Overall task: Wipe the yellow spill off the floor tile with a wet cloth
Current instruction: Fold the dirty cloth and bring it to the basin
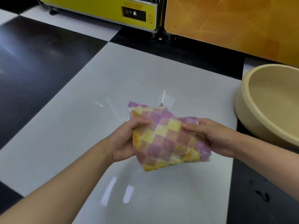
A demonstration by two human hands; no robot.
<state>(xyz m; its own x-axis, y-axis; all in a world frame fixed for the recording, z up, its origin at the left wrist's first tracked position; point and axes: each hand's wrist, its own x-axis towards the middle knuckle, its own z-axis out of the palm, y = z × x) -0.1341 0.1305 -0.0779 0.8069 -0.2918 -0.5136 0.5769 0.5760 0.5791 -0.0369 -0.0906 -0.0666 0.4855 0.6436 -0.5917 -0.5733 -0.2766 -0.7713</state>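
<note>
A folded checked cloth (166, 136) in purple, yellow and pink is held above the white floor tile (100, 88). My left hand (124, 141) grips its left edge, thumb on top. My right hand (213, 136) grips its right edge. The cloth's lower and left edges carry orange-yellow stains. The white tile just beyond the cloth shines with wet streaks (113, 107). No yellow spill shows on the visible tile; the part under the cloth and hands is hidden.
A beige plastic basin (252, 120) stands on the floor at the right. A yellow machine with a display (134, 13) and an orange panel (226, 21) line the far side. Black tiles (32, 62) surround the white one; dark specks (263, 194) lie at lower right.
</note>
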